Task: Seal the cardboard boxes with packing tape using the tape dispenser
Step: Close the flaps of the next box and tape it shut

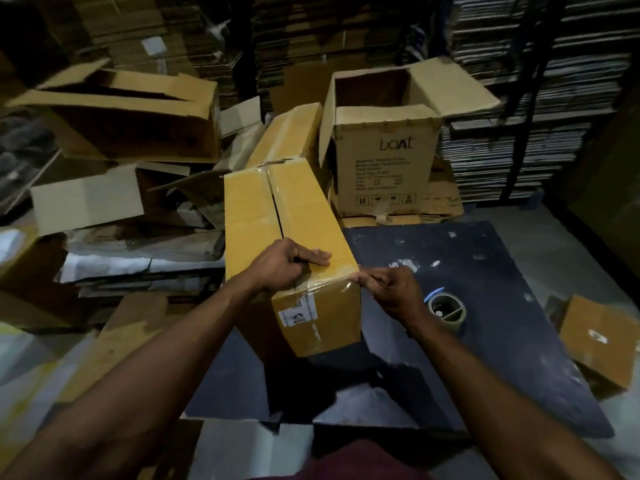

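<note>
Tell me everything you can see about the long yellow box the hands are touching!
The long yellow box is cardboard, lying lengthwise on a dark board. Its top flaps are closed, with shiny clear tape along the middle seam. A white label sits on its near end. The left hand presses on the top near the edge, and the right hand pinches at the near right corner.

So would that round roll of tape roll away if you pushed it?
Probably not: the beige tape roll seems to lie flat on the dark blue mat, so it should slide. Stood on edge, it likely would roll. Its hollow core suggests it's light.
</note>
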Demonstrator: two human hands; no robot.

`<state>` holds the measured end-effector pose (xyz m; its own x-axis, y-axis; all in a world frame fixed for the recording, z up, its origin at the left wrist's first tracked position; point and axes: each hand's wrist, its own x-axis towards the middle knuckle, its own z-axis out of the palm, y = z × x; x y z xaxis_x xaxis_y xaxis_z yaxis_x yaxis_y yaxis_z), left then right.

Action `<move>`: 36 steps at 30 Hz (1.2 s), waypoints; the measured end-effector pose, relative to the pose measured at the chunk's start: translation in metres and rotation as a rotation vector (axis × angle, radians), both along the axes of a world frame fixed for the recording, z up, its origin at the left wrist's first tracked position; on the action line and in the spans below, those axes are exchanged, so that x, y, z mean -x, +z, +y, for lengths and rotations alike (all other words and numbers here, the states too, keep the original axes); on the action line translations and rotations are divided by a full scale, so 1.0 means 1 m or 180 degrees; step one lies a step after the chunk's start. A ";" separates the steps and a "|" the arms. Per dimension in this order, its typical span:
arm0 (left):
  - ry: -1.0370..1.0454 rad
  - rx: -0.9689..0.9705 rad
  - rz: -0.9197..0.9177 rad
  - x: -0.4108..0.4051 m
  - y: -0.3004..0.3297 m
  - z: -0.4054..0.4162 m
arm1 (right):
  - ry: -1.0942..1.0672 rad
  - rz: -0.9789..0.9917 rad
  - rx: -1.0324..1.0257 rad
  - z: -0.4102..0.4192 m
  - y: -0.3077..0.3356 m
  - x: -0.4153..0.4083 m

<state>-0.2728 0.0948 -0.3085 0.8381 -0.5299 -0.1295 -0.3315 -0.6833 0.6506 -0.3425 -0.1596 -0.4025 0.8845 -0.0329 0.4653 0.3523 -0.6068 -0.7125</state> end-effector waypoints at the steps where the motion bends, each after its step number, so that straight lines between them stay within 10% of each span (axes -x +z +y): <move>1: 0.0072 0.0089 0.0001 0.001 0.002 0.001 | 0.0031 -0.0058 0.0217 -0.002 0.003 0.000; 11: 0.1116 0.0054 -0.0814 0.027 0.009 0.108 | 0.0298 -0.0123 0.0753 -0.010 0.001 -0.008; 36: 0.0518 -0.0188 -0.0542 0.048 -0.021 0.153 | -0.0012 0.0242 0.1353 0.033 0.014 0.014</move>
<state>-0.3206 0.2476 -0.3299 0.9242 -0.3818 -0.0058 -0.3154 -0.7719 0.5521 -0.3565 -0.1264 -0.3888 0.9171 0.1445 0.3716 0.3057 -0.8531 -0.4227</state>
